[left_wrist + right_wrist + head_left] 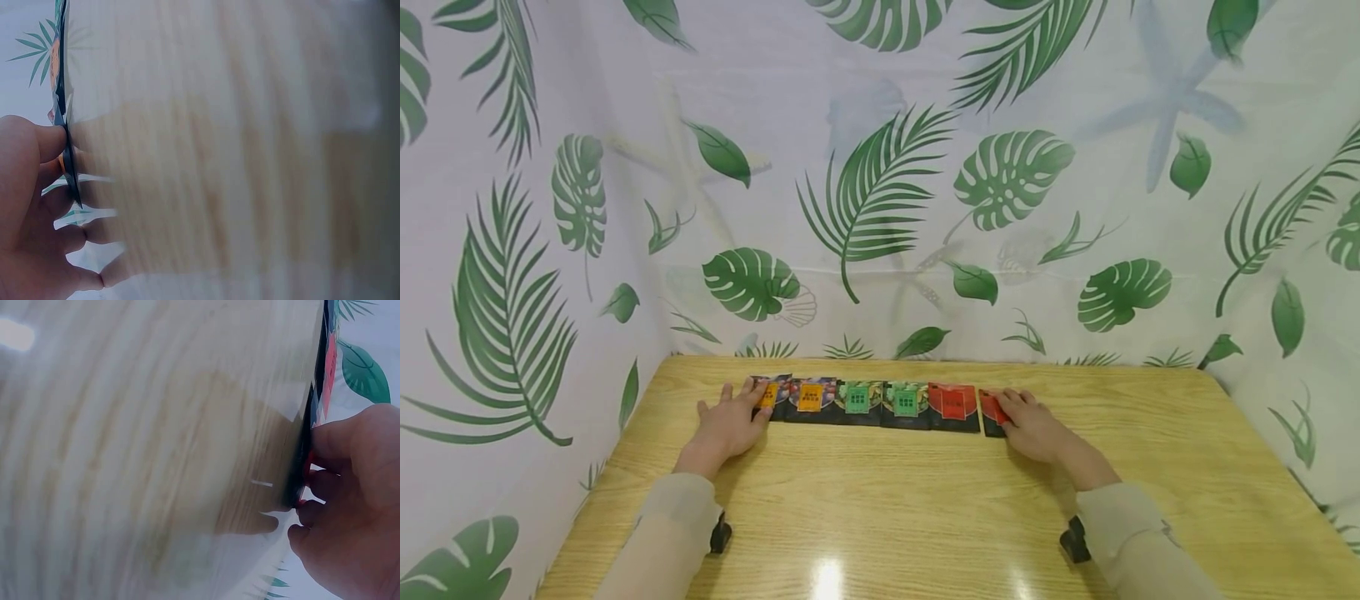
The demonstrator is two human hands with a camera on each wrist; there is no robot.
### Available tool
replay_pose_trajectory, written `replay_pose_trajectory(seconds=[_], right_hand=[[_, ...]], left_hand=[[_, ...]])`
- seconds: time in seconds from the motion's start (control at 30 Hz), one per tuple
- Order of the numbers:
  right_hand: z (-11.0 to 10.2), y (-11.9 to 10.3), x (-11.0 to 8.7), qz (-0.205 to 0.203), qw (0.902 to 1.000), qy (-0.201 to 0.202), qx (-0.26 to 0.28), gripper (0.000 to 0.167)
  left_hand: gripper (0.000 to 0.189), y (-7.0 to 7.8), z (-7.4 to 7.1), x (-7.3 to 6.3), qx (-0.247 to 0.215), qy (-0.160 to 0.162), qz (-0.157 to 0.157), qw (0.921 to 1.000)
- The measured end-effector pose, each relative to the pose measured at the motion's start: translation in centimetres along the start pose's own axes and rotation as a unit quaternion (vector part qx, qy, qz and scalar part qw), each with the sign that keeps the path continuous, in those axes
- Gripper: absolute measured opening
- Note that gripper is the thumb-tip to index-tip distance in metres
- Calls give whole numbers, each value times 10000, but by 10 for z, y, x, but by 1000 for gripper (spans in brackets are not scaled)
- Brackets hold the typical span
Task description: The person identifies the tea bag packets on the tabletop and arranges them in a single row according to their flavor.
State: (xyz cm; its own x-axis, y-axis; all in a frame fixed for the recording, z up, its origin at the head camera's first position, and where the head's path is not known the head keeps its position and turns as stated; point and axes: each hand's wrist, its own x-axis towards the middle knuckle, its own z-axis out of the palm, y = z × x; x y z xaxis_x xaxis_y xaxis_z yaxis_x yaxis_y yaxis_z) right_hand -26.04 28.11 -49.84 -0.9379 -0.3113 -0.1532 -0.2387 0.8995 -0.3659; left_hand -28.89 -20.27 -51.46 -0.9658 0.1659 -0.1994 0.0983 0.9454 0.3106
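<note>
Flat packets lie side by side in a row on the wooden table. At the left end, an orange-labelled packet point(772, 395) is partly covered by my left hand point(727, 423), whose fingers are spread; its thumb touches the packet. Beside it are another orange-labelled packet point(811, 398), two green-labelled packets point(858, 402) point(906, 403) and a red packet point(953, 405). My right hand point(1033, 425) rests on the rightmost red packet point(992, 414), which sits slightly tilted, a narrow gap from its neighbour. In the right wrist view, the right thumb and fingertips touch that packet's edge point(306, 450).
The wooden table point(880, 508) reaches from the row toward me and off to the right. Behind it and on both sides hangs a white leaf-print cloth point(895, 325). A dark wrist device point(720, 533) shows at the left cuff, another point(1076, 540) at the right.
</note>
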Motion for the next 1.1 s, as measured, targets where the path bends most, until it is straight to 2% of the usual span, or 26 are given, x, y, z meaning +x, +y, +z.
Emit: replay_pose_trajectory(seconds=[0.67,0.87,1.1], right_hand=[[0,-6,4,39,10000,-28,32,57],[1,-2,1,75,10000,5,-20,57],[-3,-1,-5,-56,9996,252,96,55]], left_hand=[[62,-2,-1,0,27,13,74,10000],[62,-1,0,3,-120,-4,173,9998],[62,-1,-1,7,-480,-92,212,9986]])
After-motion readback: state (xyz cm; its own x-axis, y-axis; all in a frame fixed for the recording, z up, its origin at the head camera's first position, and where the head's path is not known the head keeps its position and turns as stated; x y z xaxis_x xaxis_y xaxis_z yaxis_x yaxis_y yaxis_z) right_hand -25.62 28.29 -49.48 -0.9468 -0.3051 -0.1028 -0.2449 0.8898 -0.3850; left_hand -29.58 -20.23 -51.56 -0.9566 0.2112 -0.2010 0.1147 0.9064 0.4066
